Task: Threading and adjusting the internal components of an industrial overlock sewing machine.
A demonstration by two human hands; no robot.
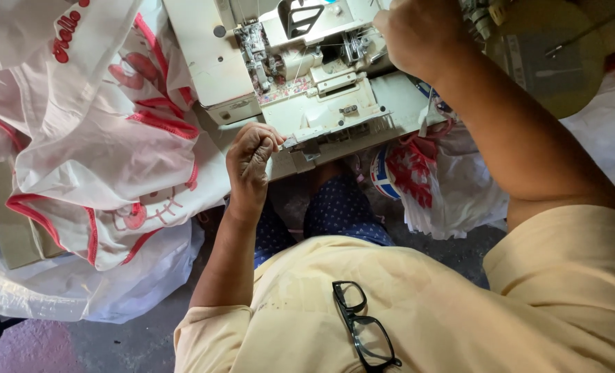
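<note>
A cream overlock sewing machine [335,103] stands in front of me with its lower cover swung open. My left hand [251,159] rests at the machine's front left edge, fingers curled and pinched at the hinged cover plate [300,141]. My right hand [418,31] is raised at the machine's upper right, closed into a fist near the thread guides; what it grips is hidden. A pile of white fabric with red trim and printed figures [107,138] lies to the left of the machine.
A clear plastic bag [79,290] sits under the fabric pile at the left. A white bag with red and blue print [418,179] hangs under the machine's right side. Black glasses [362,324] hang on my yellow shirt. A round dark object [556,55] is at the top right.
</note>
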